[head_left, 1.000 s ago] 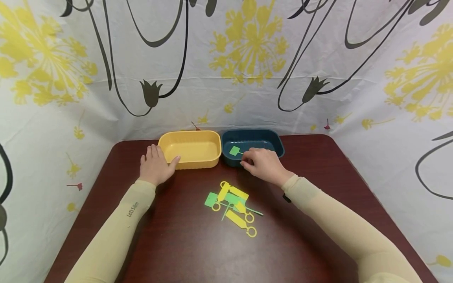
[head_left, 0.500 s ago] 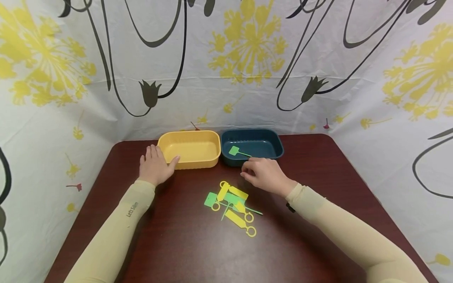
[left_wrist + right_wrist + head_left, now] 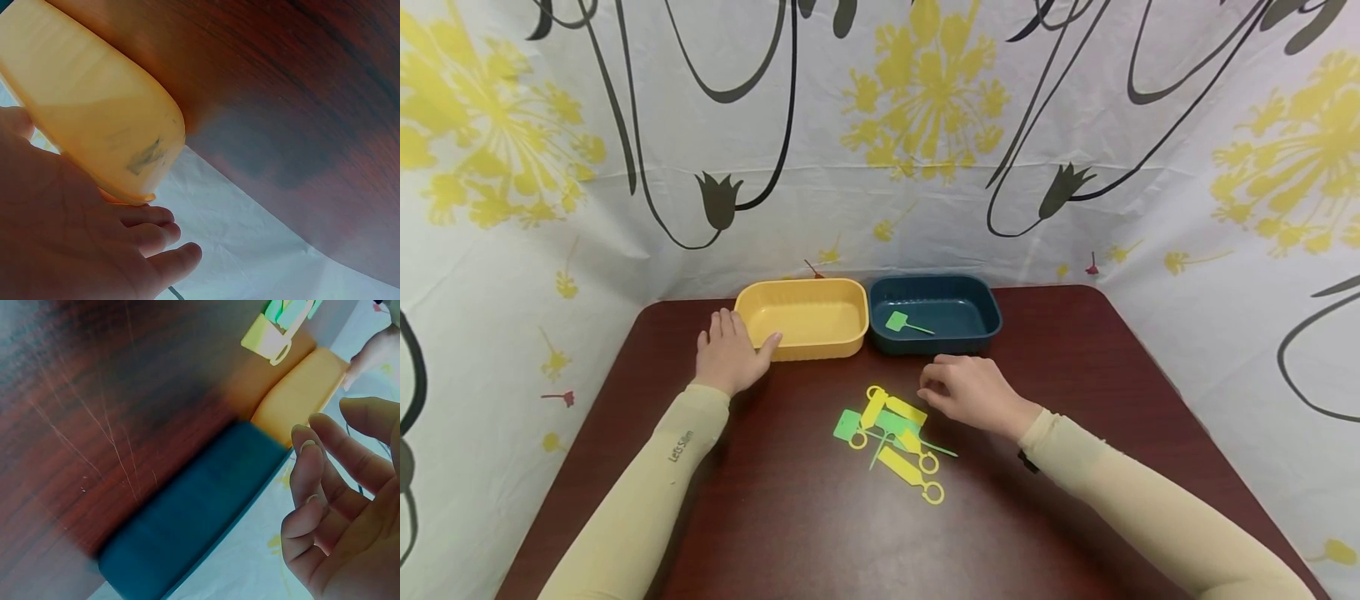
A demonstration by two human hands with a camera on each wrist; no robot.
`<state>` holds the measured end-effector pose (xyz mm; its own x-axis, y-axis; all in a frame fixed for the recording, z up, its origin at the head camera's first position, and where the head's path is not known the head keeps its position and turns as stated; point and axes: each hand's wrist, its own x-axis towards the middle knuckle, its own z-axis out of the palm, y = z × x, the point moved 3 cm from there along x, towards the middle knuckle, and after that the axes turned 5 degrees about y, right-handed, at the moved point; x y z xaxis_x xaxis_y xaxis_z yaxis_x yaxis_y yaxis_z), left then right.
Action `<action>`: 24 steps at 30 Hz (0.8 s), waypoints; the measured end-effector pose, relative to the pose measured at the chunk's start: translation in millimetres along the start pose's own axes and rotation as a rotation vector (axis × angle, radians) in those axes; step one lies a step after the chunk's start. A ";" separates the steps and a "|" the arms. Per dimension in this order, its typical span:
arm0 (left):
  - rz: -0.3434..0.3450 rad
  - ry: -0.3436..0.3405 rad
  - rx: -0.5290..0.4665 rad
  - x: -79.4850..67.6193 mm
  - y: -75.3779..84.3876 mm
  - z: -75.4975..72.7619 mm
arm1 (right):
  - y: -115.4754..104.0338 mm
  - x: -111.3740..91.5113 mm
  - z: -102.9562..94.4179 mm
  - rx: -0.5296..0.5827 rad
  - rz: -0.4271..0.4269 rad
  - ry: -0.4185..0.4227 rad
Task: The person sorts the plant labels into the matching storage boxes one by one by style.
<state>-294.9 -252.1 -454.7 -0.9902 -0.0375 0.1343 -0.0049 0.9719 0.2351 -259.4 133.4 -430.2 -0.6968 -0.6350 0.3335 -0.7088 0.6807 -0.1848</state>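
My left hand rests with straight fingers at the left rim of a yellow plastic bin; in the left wrist view its fingers lie along the bin's corner. My right hand hovers over the table in front of a dark blue bin, its fingers loosely bent and nothing between them. One green tag with a thin stem lies inside the blue bin. Left of the right hand is a small pile of flat plastic tags: yellow ones with ring ends and green ones with thin stems.
Both bins stand side by side at the back of a dark reddish-brown table. Behind and beside the table hangs a white cloth with yellow and grey flower prints.
My right hand has drawn back from the blue bin toward the pile, leaving the green tag in the bin uncovered. The left hand and the pile have stayed put.
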 end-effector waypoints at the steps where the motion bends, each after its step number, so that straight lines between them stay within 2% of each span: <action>1: 0.000 0.001 0.001 0.1 -0.1 0.1 | 0.0 -1.8 0.6 -0.007 0.000 -0.008; 11: 0.000 0.002 0.008 0.0 0.2 -0.3 | -2.4 -21.2 4.1 -0.012 -0.020 -0.053; 24: -0.004 -0.001 0.004 2.2 -2.5 3.5 | -9.0 -35.7 9.9 0.030 -0.013 -0.144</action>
<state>-297.5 -253.8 -458.3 -0.9903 -0.0413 0.1325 -0.0095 0.9727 0.2317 -229.2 146.3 -449.6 -0.6945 -0.6909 0.2007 -0.7193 0.6622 -0.2099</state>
